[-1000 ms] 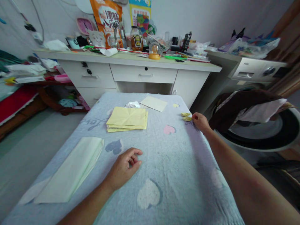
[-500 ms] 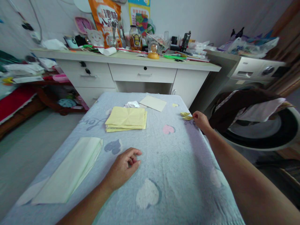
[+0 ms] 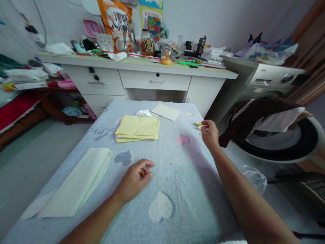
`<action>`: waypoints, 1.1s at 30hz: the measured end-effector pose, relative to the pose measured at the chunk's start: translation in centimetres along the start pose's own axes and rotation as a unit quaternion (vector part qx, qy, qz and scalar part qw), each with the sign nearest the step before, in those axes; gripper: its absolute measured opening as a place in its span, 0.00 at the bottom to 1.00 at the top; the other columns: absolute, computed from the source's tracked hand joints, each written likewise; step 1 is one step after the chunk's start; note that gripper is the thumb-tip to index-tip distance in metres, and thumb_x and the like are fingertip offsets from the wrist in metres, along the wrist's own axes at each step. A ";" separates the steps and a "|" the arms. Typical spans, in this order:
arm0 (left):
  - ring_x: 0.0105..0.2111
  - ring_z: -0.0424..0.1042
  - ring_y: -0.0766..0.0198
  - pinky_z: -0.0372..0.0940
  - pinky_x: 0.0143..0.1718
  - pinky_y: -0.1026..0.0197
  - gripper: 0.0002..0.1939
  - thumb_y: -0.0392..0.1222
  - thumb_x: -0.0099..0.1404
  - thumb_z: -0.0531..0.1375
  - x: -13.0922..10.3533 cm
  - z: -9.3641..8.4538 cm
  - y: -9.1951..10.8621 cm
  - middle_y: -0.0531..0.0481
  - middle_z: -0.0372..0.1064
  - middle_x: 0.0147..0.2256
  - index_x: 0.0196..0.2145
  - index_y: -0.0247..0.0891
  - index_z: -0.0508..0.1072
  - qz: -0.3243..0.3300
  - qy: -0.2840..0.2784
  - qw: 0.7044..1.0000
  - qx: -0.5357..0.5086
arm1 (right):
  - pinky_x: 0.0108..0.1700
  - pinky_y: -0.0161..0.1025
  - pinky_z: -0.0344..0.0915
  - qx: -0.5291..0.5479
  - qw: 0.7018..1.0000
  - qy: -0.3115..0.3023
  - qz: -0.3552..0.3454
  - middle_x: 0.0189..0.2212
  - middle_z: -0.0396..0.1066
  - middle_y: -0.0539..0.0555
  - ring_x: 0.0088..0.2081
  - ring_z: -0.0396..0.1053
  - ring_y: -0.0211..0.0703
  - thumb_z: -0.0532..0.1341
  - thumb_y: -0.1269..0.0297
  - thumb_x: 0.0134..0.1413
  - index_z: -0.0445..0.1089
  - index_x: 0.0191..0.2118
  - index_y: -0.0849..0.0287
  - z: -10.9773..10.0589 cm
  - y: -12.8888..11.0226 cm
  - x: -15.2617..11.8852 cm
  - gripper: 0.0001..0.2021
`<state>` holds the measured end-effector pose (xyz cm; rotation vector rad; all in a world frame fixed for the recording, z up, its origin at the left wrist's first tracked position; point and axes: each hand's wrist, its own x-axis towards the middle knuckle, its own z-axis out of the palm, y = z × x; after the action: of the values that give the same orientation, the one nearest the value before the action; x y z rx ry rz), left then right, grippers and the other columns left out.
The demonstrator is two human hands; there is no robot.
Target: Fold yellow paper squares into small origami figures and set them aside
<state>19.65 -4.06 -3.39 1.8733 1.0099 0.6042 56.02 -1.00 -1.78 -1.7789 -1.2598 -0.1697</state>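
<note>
My left hand rests on the heart-patterned cloth, loosely curled, with a gap between thumb and forefinger and nothing held. At the far right edge of the cloth, my right hand has its thumb and fingertips at a small folded yellow paper piece. The fingers hide the piece's right part. Left of centre lies a stack of creased yellow paper sheets. Nearer me on the left is a folded pale green paper bundle.
Behind the stack lie a pale card and a crumpled white wrapper. A cluttered white desk stands beyond the cloth. To the right, clothes hang from an open washing machine, with a clear plastic bag below.
My right hand has shifted left over the folded yellow paper, covering more of it. The plastic bag on the floor now shows. My left hand stays in place.
</note>
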 end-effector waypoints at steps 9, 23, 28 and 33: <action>0.26 0.67 0.67 0.59 0.26 0.66 0.10 0.39 0.59 0.58 0.0 0.1 -0.3 0.55 0.64 0.26 0.40 0.38 0.70 0.008 0.004 1.000 -0.001 | 0.56 0.43 0.55 -0.143 0.940 -0.294 -0.093 0.53 0.64 0.64 0.54 0.61 0.50 0.59 0.67 0.54 0.65 0.51 0.66 4.8 -5.8 -2.2 0.19; 0.26 0.67 0.67 0.59 0.26 0.67 0.09 0.39 0.60 0.57 0.0 0.0 -0.4 0.55 0.64 0.26 0.40 0.38 0.70 0.014 -0.004 1.000 0.021 | 0.54 0.47 0.56 -0.262 0.930 -0.246 0.081 0.54 0.60 0.70 0.55 0.60 0.59 0.53 0.53 0.59 0.61 0.52 0.69 8.6 -3.3 1.9 0.24; 0.26 0.67 0.68 0.59 0.26 0.67 0.09 0.39 0.61 0.57 0.1 0.0 -0.4 0.55 0.64 0.26 0.40 0.38 0.69 0.012 -0.003 1.000 0.020 | 0.54 0.49 0.56 -0.271 0.927 -0.238 0.100 0.52 0.62 0.71 0.54 0.61 0.61 0.52 0.51 0.59 0.61 0.51 0.71 8.8 -3.1 2.2 0.25; 0.26 0.67 0.67 0.59 0.27 0.67 0.09 0.39 0.60 0.57 0.1 0.0 -0.4 0.55 0.64 0.26 0.40 0.38 0.70 0.015 -0.003 1.000 0.024 | 0.54 0.50 0.55 -0.277 0.927 -0.230 0.100 0.51 0.62 0.72 0.54 0.60 0.61 0.52 0.52 0.58 0.60 0.52 0.72 8.5 -2.7 2.0 0.26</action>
<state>19.58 -3.86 -3.77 1.9351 1.0020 0.5963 51.63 6.75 -3.86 -2.5333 -1.4335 0.0198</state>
